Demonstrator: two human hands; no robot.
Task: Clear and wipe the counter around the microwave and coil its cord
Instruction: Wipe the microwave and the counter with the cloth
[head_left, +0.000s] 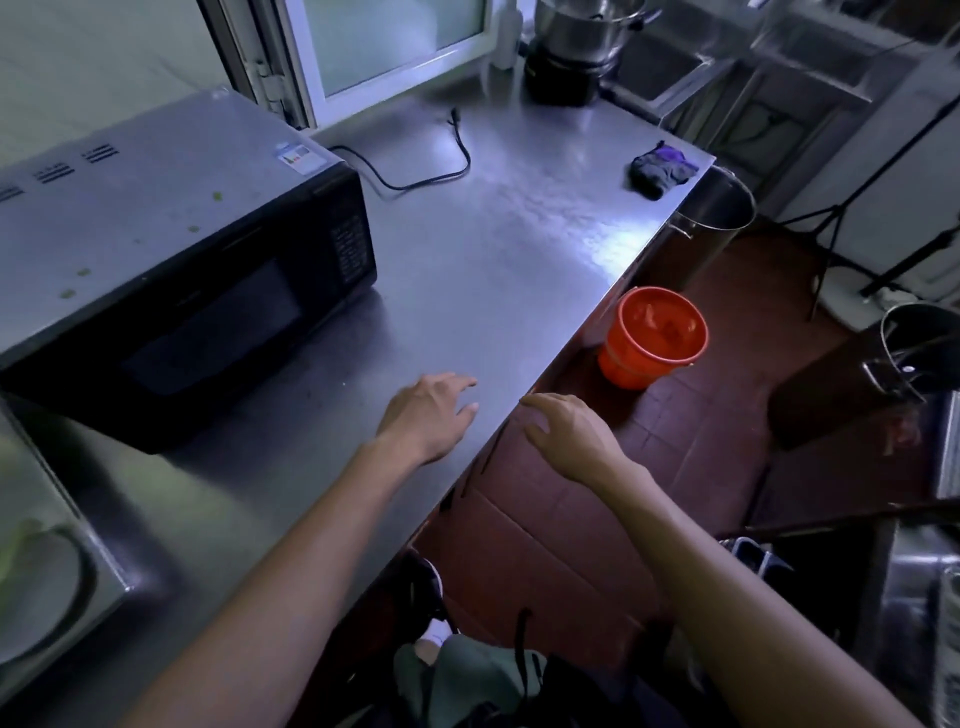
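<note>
A black microwave (171, 260) sits on the left of the steel counter (509, 234), with small green specks on its top. Its black cord (441, 176) lies loose on the counter behind it, the plug end near the window. A dark purple cloth (661, 169) lies bunched at the counter's far right edge. My left hand (431, 415) is over the counter near its front edge, fingers relaxed, holding nothing. My right hand (566, 434) hovers just past the counter's edge over the floor, fingers loose and empty.
An orange bucket (652, 338) stands on the red tile floor beside the counter, next to a tall steel pot (696, 228). A steel pot on a black base (571, 52) sits at the counter's far end. A sink (47, 561) lies at the left.
</note>
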